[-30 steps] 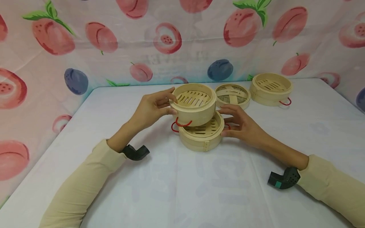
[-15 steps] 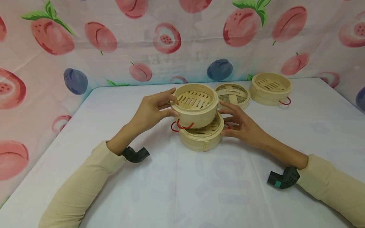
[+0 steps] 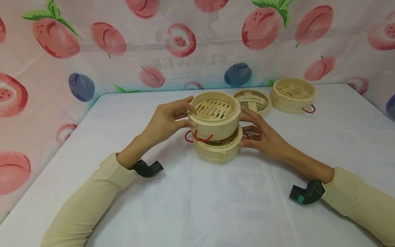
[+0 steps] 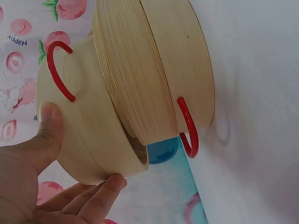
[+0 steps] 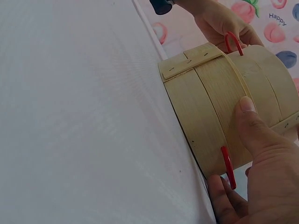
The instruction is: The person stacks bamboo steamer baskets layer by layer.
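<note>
Pinched at its left wall by my left hand, a round bamboo steamer basket with a slatted base sits slightly off-centre over a second one. That lower steamer basket stands on the table, its slats mostly covered. In the left wrist view the upper basket tilts against the lower basket, a gap showing at its near edge. My right hand holds the lower basket's right side, thumb on its wall, while its forefinger reaches up beside the upper basket. Red loop handles stick out from both baskets.
At the back of the white-covered table lies a woven bamboo steamer lid. A third steamer basket with a red handle stands right of it. A fruit-print cloth hangs behind.
The upper basket has shifted right and slightly toward me in my left hand, covering more of the lower one. My right forefinger has risen a little; the lower basket has stayed put.
</note>
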`<state>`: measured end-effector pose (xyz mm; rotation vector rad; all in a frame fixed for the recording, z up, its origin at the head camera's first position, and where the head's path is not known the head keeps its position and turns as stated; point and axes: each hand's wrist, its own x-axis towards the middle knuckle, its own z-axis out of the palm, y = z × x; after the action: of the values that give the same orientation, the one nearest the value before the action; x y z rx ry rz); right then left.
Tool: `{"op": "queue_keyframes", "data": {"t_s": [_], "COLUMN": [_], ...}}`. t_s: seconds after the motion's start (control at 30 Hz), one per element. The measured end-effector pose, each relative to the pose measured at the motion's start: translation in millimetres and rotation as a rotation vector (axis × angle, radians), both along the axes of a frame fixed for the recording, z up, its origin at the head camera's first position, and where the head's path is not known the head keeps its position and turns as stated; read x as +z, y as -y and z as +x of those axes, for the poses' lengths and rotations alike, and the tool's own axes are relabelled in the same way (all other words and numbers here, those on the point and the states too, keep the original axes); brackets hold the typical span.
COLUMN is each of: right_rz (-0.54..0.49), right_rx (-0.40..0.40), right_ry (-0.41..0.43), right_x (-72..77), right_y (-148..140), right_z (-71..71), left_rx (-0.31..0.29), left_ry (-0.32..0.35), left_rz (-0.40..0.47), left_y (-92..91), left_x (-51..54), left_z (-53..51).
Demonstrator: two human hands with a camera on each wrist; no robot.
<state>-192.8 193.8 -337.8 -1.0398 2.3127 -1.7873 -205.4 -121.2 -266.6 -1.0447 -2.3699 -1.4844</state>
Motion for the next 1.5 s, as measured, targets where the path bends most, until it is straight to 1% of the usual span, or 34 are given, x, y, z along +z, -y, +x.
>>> {"op": "queue_keyframes", "data": {"t_s": [0.2, 0.37, 0.47, 0.7, 0.83, 1.13, 1.33, 1.5], "right_rz": [-0.013, -0.01, -0.01, -0.034, -0.042, -0.031, -0.038, -0.035], "right_rx": [0.019, 0.036, 0.039, 0.03, 0.036, 0.034, 0.047, 0.039], "right_ry": [-0.019, -0.041, -0.037, -0.024, -0.042, -0.058, -0.092, -0.117], "right_x": [0.2, 0.6, 0.5, 0.0, -0.5, 0.2, -0.3, -0.4], "right_y": [-0.4, -0.8, -0.8, -0.1, 0.4, 0.7, 0.3, 0.4], "right_z": [-0.8, -1.9, -1.6, -0.6, -0.6, -0.5, -0.6, -0.7], "left_rx": [-0.002, -0.016, -0.023, -0.035, -0.036, -0.038, -0.046, -0.055], "left_ry": [0.006, 0.02, 0.026, 0.064, 0.072, 0.058, 0.026, 0.027], "left_rz": [-0.003, 0.005, 0.009, 0.022, 0.026, 0.022, 0.018, 0.017], "left_y": [-1.6, -2.3, -2.5, -2.2, -2.4, -1.0, -1.3, -2.1], "left_x": [-0.1, 0.1, 0.1, -0.7, -1.0, -3.3, -4.6, -4.4], "left_z": [1.6, 4.3, 6.2, 9.8, 11.4, 15.1, 16.1, 17.2]}}
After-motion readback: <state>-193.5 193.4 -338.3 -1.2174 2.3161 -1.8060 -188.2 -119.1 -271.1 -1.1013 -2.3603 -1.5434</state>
